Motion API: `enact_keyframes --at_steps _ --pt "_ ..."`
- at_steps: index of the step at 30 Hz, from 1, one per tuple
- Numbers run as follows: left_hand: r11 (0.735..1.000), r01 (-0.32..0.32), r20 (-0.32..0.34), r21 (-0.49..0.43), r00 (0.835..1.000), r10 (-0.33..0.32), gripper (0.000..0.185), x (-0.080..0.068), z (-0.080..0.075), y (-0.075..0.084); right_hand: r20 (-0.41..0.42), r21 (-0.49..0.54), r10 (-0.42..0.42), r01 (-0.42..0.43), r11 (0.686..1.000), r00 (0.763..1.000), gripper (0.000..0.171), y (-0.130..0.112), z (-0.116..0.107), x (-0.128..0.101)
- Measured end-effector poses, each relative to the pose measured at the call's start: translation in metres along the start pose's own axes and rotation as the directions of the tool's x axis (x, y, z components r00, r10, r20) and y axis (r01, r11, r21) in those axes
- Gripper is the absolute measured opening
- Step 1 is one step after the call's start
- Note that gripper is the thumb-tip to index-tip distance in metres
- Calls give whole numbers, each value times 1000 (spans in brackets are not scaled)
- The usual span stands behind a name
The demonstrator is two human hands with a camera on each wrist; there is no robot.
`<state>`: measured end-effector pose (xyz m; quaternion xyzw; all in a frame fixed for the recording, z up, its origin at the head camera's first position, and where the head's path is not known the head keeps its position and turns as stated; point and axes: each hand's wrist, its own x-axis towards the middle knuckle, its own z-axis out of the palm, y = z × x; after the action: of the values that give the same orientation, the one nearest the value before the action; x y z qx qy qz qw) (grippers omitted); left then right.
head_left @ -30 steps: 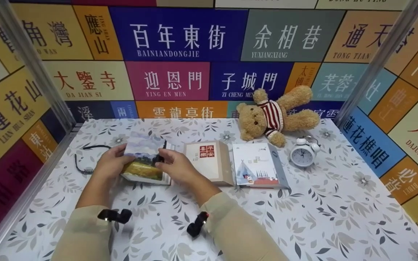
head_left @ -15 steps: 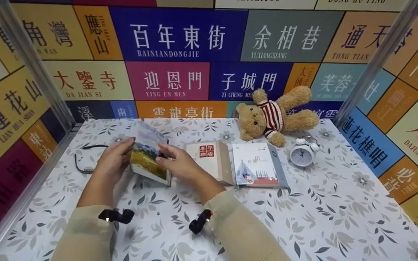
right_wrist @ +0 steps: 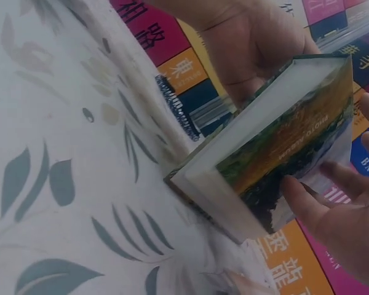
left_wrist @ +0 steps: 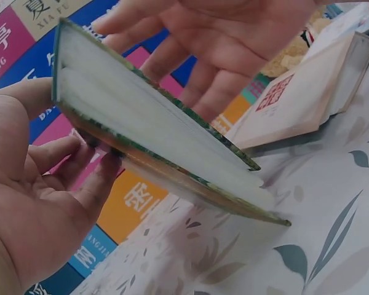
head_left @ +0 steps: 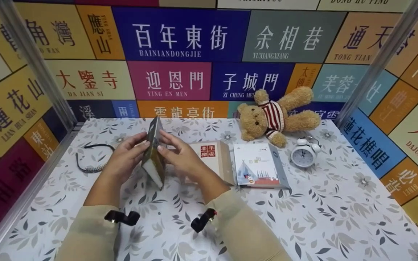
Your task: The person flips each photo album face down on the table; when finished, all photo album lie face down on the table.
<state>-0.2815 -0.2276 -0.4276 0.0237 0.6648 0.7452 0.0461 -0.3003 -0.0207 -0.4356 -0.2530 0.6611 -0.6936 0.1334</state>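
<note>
A table (head_left: 321,217) covered in a leaf-patterned cloth was seen, enclosed by walls of coloured panels with Chinese place names. At the back a teddy bear (head_left: 278,114) was lying, and just in front of it a small white alarm clock (head_left: 304,155) was placed. Two books were laid flat side by side in the middle: a beige book (head_left: 210,159) and, to its right, a white book with a tent picture (head_left: 261,168). A black coiled cable (head_left: 91,159) was left near the left edge.

A photo album (head_left: 154,154) with a landscape cover was held on edge at the left centre of the table, left of the beige book. Its lower near corner was resting on or just above the cloth; which could not be told. Its long axis was tilted, running up and away from the person, with the page edges turned toward the person and the picture cover toward the right hand. The album was grasped by the left hand (head_left: 125,159), thumb on top and fingers curled against its back cover, while the front cover was pressed by the nearly straight fingers of the right hand (head_left: 181,159).
</note>
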Motion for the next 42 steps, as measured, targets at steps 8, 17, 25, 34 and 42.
enact_keyframes --at_steps 8,17,25,34,42 --pt "996 3 49 90 999 -7 72 0 9 0 -62 -8 30 -31 999 998 56 -8 -2 -3" --pt "992 -23 27 127 999 20 69 2 15 -4 -121 0 73 -74 997 990 61 -8 -2 -2" --pt "994 22 13 110 1000 -23 63 3 14 -7 -118 66 98 -91 994 988 67 -4 -3 -1" --pt "959 96 41 268 993 -111 57 -1 6 -14 -233 -96 106 -131 987 967 64 2 -10 2" --pt "865 68 -2 497 997 -77 68 3 -1 -25 -246 -158 163 -206 966 955 66 14 -17 4"
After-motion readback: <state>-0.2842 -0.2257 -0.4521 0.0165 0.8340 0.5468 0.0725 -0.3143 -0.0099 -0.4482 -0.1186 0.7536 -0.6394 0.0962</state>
